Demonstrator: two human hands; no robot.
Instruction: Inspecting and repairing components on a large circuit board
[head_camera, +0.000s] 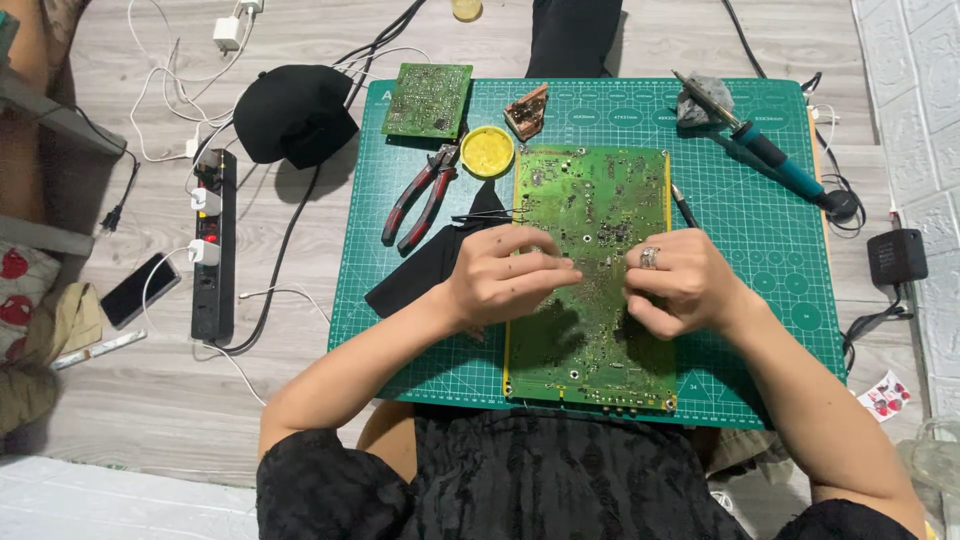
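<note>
Fingers (545, 262) of both hands curl closed, pinching at the large green circuit board (590, 330); its long axis runs near-to-far, left hand (505, 275) and right hand (680, 280) bent inward.

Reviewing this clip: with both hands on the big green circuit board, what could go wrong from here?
1. The soldering iron lies on the cutting mat beyond the right hand; if it is hot, a reach that way could burn.
2. The large circuit board lies loose under both hands, left hand included; pressure might shift it.
3. Pliers and a yellow tin sit close by the board's far left corner and could get knocked.
</note>
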